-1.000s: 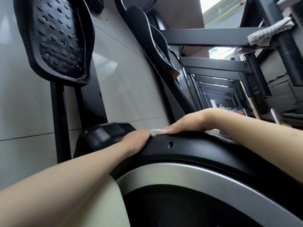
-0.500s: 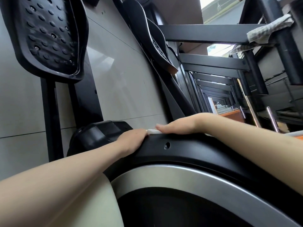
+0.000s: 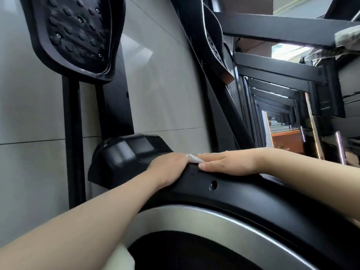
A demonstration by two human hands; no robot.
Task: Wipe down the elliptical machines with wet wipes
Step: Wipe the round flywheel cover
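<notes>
Both hands on top of the black flywheel cover [image 3: 253,193] of the elliptical, above its silver ring [image 3: 214,217]. Right hand [image 3: 229,162] lies flat, fingers straight and together, fingertips on a white wet wipe [image 3: 192,159]. Only a small corner of the wipe shows, on the cover's crest between the two hands. Left hand [image 3: 167,168] is palm-down on the crest, touching the wipe; its fingers drop behind the cover, so I can't tell its grip. Studded pedal [image 3: 76,36] upper left, tiled floor [image 3: 165,94] behind.
</notes>
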